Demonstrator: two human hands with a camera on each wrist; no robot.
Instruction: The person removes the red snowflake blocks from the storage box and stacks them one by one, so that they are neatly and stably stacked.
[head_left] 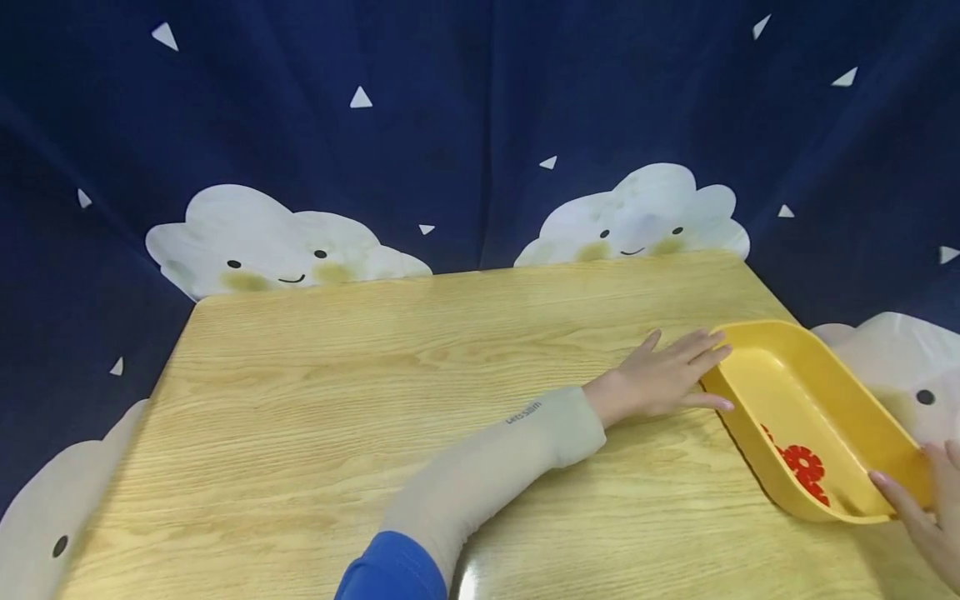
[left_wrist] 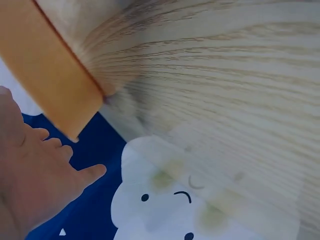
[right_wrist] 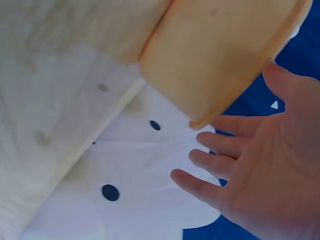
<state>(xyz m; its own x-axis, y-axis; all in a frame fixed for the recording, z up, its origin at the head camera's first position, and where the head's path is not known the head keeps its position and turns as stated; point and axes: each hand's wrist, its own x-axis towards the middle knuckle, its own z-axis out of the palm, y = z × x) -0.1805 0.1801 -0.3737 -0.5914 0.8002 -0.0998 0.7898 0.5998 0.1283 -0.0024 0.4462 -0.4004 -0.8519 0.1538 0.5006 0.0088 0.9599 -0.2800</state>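
Observation:
A yellow plastic tray (head_left: 847, 408) with rounded corners stands slanted at the table's right side. Several red notched discs (head_left: 802, 462) lie in a cluster along its near left wall. My left hand (head_left: 663, 375) reaches to the tray's far left rim, fingers straight and spread, the tips at the edge. In the left wrist view the left hand (left_wrist: 45, 175) is beside the tray wall (left_wrist: 50, 65). At the near right end is my right hand (head_left: 937, 517), its thumb over the rim. The right wrist view shows the right hand (right_wrist: 270, 150) with extended, spread fingers beside the tray (right_wrist: 215, 55).
The light wooden table (head_left: 337, 400) spreads to the left of the tray. Behind it and along the sides hangs a dark blue curtain (head_left: 450, 108) with white clouds and triangles. The tray sits close to the table's right edge.

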